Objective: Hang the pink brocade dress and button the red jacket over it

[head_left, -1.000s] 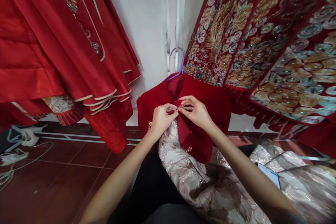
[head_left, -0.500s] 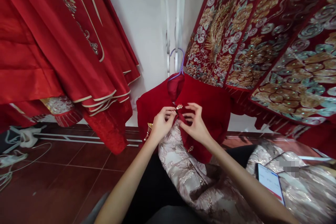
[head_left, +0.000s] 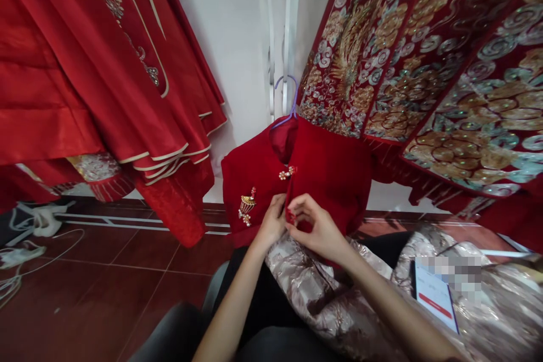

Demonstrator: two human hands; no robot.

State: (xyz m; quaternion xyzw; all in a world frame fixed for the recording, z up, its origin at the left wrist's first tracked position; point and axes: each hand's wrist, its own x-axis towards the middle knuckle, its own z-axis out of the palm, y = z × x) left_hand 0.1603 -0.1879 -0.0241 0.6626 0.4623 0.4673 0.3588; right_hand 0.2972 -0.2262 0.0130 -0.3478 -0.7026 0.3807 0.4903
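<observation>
A red velvet jacket [head_left: 328, 153] hangs in front of me on a purple hanger [head_left: 294, 103]. Its jewelled clasp [head_left: 287, 173] at the neck bridges the two front edges. My right hand [head_left: 318, 225], closed in a pinch, holds the jacket's front edge below that clasp. Beside it my left hand [head_left: 275, 223] has its fingers bent against the other front edge, gripping the cloth; the fingertips are partly hidden. A gold fan-shaped brooch [head_left: 248, 203] with dangling beads sits on the jacket's left side. Pale patterned brocade [head_left: 305, 280] lies over my lap, under my hands.
Red garments [head_left: 169, 107] hang at the left, and an embroidered sequinned garment [head_left: 390, 68] hangs at the right. A lit phone [head_left: 430, 300] rests on the brocade. White cables [head_left: 14, 277] lie on the tiled floor [head_left: 97, 294]; a white rack pole [head_left: 288, 17] stands behind the jacket.
Both hands have moved down the jacket front from the neck clasp, which now shows joined and uncovered. The brooch at the left has come into full view.
</observation>
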